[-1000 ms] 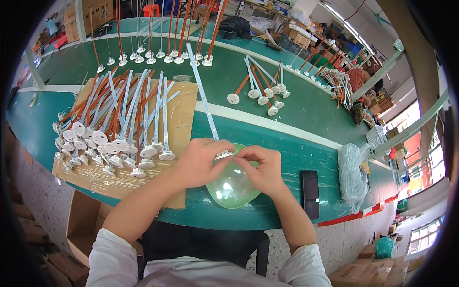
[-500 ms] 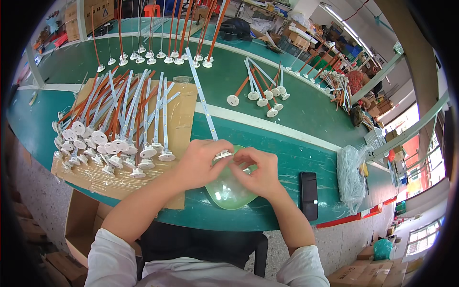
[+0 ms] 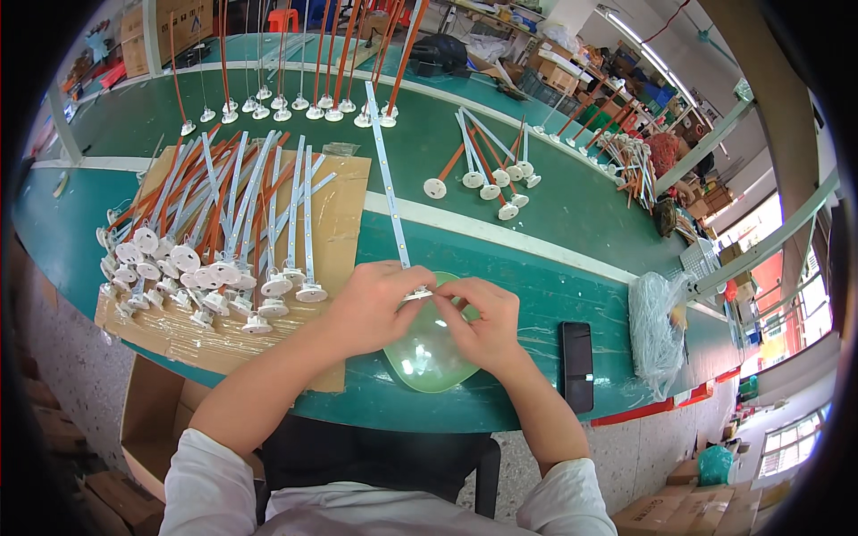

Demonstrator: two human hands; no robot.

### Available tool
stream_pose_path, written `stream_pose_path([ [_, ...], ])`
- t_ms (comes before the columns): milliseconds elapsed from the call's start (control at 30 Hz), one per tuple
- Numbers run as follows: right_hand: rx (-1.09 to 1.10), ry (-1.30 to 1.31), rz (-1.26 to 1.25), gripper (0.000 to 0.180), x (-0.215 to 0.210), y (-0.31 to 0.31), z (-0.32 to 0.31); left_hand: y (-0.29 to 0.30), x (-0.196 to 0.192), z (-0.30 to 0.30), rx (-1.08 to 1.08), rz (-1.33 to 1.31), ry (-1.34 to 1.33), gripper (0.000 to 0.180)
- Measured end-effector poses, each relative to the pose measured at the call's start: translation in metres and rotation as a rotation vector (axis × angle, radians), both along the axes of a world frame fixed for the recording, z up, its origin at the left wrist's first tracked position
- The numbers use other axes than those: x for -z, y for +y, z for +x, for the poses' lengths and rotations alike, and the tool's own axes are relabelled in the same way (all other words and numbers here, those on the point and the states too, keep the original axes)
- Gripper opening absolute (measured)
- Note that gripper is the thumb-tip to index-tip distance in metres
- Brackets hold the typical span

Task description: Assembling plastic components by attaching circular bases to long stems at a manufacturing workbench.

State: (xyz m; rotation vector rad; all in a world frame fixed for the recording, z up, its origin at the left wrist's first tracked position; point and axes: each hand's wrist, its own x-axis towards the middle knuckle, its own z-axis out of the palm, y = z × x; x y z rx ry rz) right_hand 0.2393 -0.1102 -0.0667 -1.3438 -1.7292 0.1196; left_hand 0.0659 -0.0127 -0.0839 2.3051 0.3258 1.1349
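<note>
My left hand (image 3: 377, 302) is closed around the lower end of a pale LED light strip (image 3: 388, 179) with small yellow dots along it. The strip leans up and away from me, and part of its white round base (image 3: 418, 293) shows between my fingers. Thumb and fingers of my right hand (image 3: 485, 320) are pinched together at the right edge of that base; whatever lies in the pinch is too small to make out. Below both hands sits a translucent green bowl (image 3: 431, 368), partly covered by them, its contents unclear.
Left of me, many strips with white bases (image 3: 185, 259) are heaped on a cardboard sheet (image 3: 344, 259). A black phone (image 3: 577, 366) and a clear plastic bag (image 3: 655, 335) lie to the right. More strips (image 3: 491, 191) rest beyond a white rail (image 3: 509, 237).
The strip's top end has swung slightly right, leaving it a bit more upright. My right fingertips have closed in against the white base, while my left hand has barely shifted.
</note>
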Motion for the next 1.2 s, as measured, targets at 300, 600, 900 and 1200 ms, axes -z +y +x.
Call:
stream_pose_path([
  [300,0.013,0.037,-0.022,0.010,0.000,0.000,-0.001,-0.001,-0.004,-0.001,-0.020,-0.024,-0.013,0.019],
  [600,0.043,0.116,-0.085,0.011,0.001,-0.001,0.003,-0.003,-0.013,-0.002,-0.007,-0.261,-0.042,0.013],
  [900,0.062,0.081,-0.006,0.010,0.001,-0.001,-0.004,-0.004,-0.005,-0.003,-0.054,-0.148,0.002,0.017],
  [1200,0.038,-0.027,0.088,0.013,0.002,0.000,0.001,-0.003,-0.012,-0.001,0.005,-0.390,-0.098,0.016],
])
